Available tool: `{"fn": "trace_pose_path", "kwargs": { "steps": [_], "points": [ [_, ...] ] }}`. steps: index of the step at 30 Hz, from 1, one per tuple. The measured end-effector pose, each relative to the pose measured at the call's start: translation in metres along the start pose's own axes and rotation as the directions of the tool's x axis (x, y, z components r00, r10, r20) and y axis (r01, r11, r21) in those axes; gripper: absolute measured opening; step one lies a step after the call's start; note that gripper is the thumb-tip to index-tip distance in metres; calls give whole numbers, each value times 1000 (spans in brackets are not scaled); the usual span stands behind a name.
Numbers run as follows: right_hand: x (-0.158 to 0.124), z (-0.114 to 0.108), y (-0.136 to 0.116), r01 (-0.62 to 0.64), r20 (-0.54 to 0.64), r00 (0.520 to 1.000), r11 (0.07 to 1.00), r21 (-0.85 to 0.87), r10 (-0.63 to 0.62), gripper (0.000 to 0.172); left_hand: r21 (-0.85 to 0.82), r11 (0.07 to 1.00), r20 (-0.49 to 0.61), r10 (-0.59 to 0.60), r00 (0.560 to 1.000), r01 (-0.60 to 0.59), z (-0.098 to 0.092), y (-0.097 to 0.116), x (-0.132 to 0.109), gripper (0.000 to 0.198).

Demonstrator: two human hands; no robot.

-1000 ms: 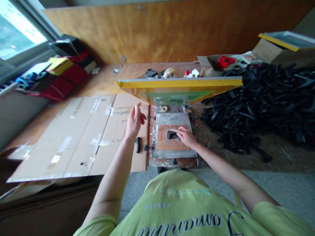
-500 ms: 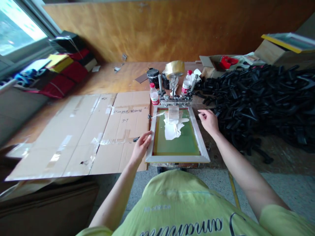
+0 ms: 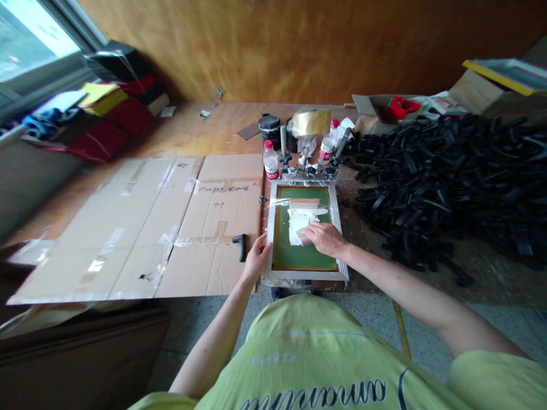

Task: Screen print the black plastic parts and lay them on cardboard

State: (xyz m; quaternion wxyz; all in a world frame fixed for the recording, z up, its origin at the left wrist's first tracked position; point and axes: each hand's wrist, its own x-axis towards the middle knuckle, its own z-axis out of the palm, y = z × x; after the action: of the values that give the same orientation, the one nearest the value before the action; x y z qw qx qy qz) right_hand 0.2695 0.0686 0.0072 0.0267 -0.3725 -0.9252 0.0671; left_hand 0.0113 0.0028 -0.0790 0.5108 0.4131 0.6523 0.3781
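An aluminium screen-printing frame (image 3: 269, 228) lies flat, hinged at its far side in metal clamps (image 3: 310, 171). Its green mesh (image 3: 299, 259) carries a smear of white ink (image 3: 299, 225), with a tan strip (image 3: 304, 202) above it. My right hand (image 3: 327, 239) presses on the ink patch, and I cannot tell whether it holds a small tool. My left hand (image 3: 257, 259) grasps the frame's left rail. A black plastic handle (image 3: 241, 246) lies on the cardboard sheet (image 3: 213, 228) just left of that hand.
A large heap of black plastic handles (image 3: 436, 182) lies right of the frame. Behind the clamps stand a plastic bottle (image 3: 270, 160), a black ink tin (image 3: 270, 131) and a roll of tape (image 3: 311, 122). A cardboard box (image 3: 376, 108) holding something red stands back right.
The screen frame has swung down from raised to flat over the platen, hiding the orange pad. My right hand has moved onto the white ink, and my left hand has come to the frame's rail.
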Motion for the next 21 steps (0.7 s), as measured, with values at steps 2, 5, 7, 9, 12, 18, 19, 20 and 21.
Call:
{"fn": "trace_pose_path", "kwargs": {
  "steps": [2, 5, 7, 9, 12, 18, 19, 20, 21],
  "points": [
    [-7, -6, 5, 100, 34, 994, 994, 43, -102, 21, 3, 1000, -10, 12, 1000, -12, 1, 1, -1, 67],
    [-2, -12, 11, 66, 18, 998, 993, 93, -68, 17, -23, 999, -27, 37, 999, -38, 2, 5, -3, 64],
    [1, -8, 9, -19, -52, 998, 996, 88, 23, 21, -66, 997, -23, 25, 999, -26, 3, 7, -5, 66],
    [-2, 1, 5, -44, -92, 995, 997, 69, 50, 29, -112, 994, -15, 0, 1000, -1, 3, 10, -7, 69],
    [-13, 10, -1, 20, -44, 999, 997, 69, -17, 30, -153, 988, -20, -17, 1000, 14, 3, 12, -8, 72],
    [27, -25, 12, -167, -149, 971, 976, 137, 187, 36, -140, 990, 12, 0, 1000, 2, -4, 27, -13, 79],
    [37, -35, 19, -208, -181, 956, 968, 138, 231, 47, -144, 990, 20, 6, 1000, -3, -7, 34, -16, 80],
    [44, -45, 28, -245, -210, 940, 960, 137, 270, 55, -151, 988, 18, 18, 1000, -15, -9, 43, -18, 81],
    [47, -53, 40, -282, -246, 919, 949, 142, 310, 59, -167, 986, 12, 30, 999, -28, -12, 54, -21, 79]
  ]
}}
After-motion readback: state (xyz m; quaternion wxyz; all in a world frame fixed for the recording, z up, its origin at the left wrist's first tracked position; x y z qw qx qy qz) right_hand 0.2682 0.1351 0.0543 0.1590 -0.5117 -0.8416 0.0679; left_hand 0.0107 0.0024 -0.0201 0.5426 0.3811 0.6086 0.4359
